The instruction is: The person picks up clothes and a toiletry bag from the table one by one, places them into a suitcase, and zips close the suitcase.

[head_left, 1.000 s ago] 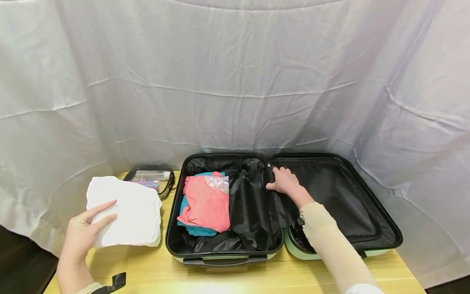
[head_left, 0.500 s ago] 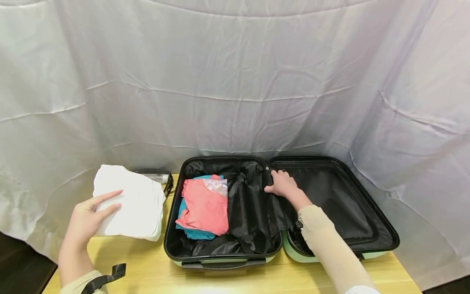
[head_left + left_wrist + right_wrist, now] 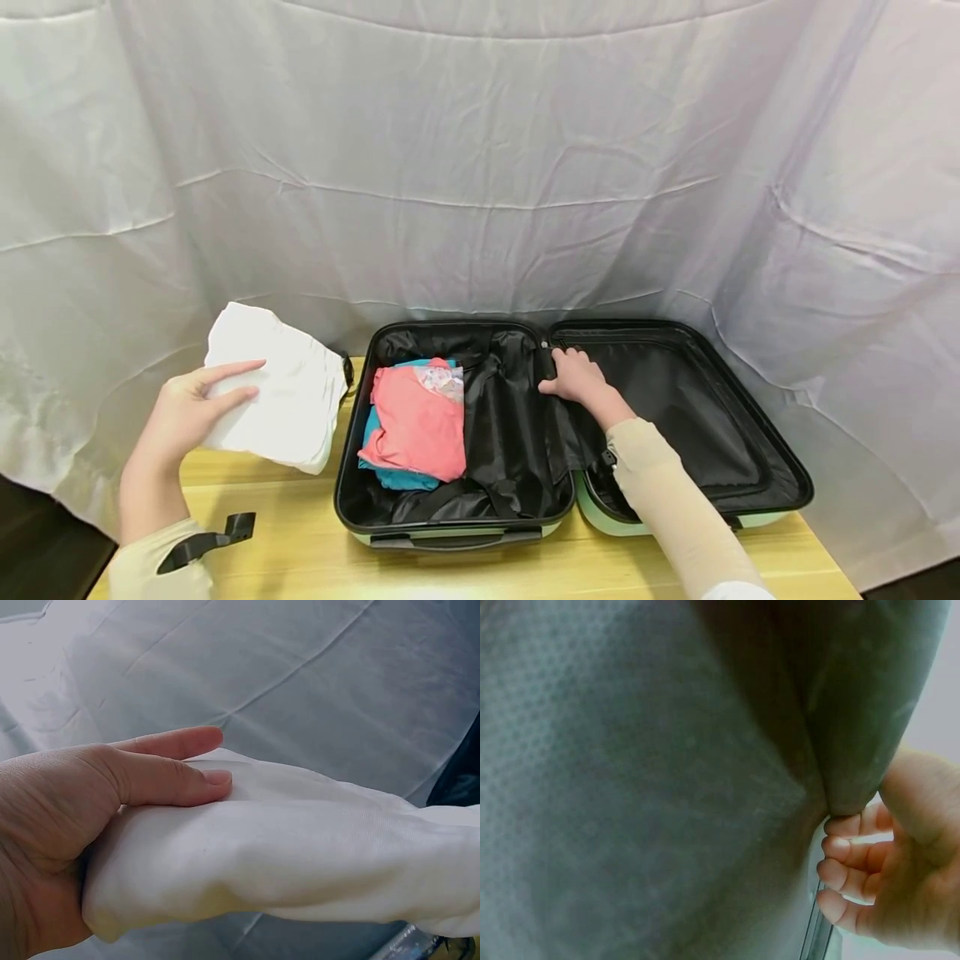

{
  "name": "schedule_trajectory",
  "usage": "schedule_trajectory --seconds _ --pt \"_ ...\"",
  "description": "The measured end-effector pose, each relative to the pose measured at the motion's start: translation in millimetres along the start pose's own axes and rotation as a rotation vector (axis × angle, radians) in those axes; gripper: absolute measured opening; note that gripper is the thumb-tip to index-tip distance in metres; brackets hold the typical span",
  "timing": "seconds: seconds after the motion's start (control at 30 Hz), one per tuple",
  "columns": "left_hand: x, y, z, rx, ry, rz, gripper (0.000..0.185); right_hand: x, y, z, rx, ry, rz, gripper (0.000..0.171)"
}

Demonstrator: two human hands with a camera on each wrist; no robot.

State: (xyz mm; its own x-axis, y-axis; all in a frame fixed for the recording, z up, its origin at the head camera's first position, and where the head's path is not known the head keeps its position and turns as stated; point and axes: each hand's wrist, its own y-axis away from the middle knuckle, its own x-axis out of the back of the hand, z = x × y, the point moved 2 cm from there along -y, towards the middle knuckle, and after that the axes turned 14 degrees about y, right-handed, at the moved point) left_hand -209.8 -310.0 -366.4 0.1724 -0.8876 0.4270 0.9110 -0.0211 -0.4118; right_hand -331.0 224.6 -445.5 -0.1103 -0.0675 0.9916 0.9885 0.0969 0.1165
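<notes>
My left hand (image 3: 180,412) grips a folded white garment (image 3: 279,387) at its left edge, thumb and a finger lying on top and the other fingers hidden beneath. In the left wrist view the white garment (image 3: 277,855) looks thick and soft, held up off the table. My right hand (image 3: 579,379) is at the middle of the open suitcase (image 3: 457,527), where its two halves meet. There it pinches the edge of a black lining flap (image 3: 667,787). A folded coral shirt (image 3: 422,425) lies on a teal garment (image 3: 401,479) in the suitcase's left half.
The suitcase's right half (image 3: 675,425) lies open with a black lining panel. Partly hidden behind the white garment is a clear pouch with black trim (image 3: 347,371). A wooden table (image 3: 300,550) lies below, and a grey curtain (image 3: 465,167) hangs close behind.
My left hand has lifted the white garment up and to the right, tilting it and covering more of the clear pouch. The right hand keeps its place on the flap.
</notes>
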Motion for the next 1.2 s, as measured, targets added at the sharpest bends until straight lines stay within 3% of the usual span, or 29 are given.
schedule_trajectory --seconds 0.17,0.43,0.67,0.93,1.2 --pt "-0.5 -14.0 12.4 -0.016 -0.010 -0.045 0.037 0 -1 1 -0.006 -0.009 -0.015 0.078" --pt "-1.5 -38.0 32.8 0.083 -0.018 -0.151 0.040 2 1 0 -0.007 -0.012 -0.014 0.078" --pt "-6.1 -60.7 55.7 -0.030 -0.133 -0.200 0.034 1 1 0 -0.003 0.004 -0.006 0.077" --pt "-19.7 -80.3 73.2 0.013 -0.131 -0.309 0.034 1 -1 0 -0.005 0.002 -0.002 0.079" --pt "-42.3 -92.1 86.4 -0.111 -0.124 -0.440 0.032 2 0 -1 -0.012 -0.009 -0.019 0.079"
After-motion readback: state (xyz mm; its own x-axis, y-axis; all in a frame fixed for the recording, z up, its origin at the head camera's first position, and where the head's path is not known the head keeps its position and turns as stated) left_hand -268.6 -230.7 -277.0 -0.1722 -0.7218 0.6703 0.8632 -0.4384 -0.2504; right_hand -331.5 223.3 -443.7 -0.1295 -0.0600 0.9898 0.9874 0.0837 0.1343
